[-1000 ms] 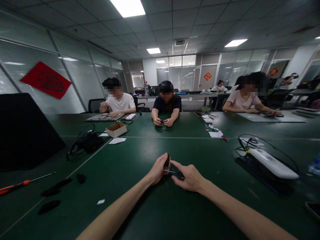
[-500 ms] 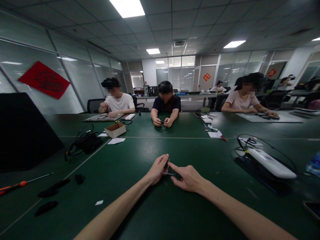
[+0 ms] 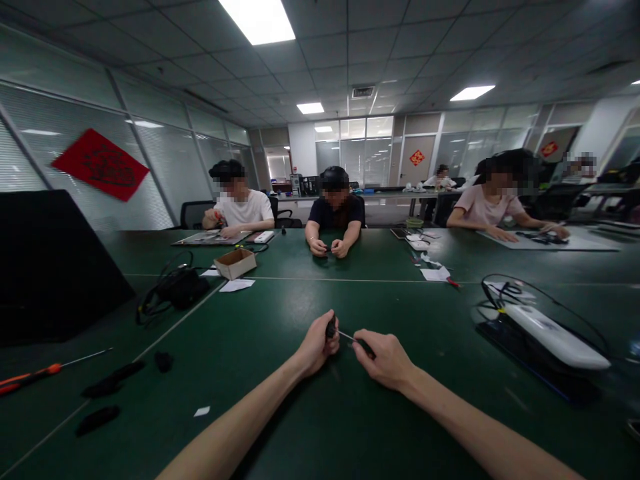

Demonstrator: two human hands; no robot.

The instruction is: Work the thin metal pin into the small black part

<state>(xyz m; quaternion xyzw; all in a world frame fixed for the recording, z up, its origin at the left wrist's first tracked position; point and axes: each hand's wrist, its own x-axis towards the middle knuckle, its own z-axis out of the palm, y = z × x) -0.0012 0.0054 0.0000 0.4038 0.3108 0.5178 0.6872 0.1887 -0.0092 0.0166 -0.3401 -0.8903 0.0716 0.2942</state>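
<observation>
My left hand is closed around a small black part, mostly hidden by the fingers. My right hand grips the dark handle of a screwdriver. Its thin metal shaft points left, with the tip at the black part; whether it sits in a screw I cannot tell. Both hands are just above the green table. Over to the left lie several black pieces and an orange-and-black screwdriver.
A black panel stands at the left, near a black cabled device and an open cardboard box. To the right, a white device rests on a dark flat object. Several people sit across the table.
My right hand has drawn back slightly, its index finger no longer stretched to the black part. The screwdriver shaft now tilts up toward that part. The view has shifted a little.
</observation>
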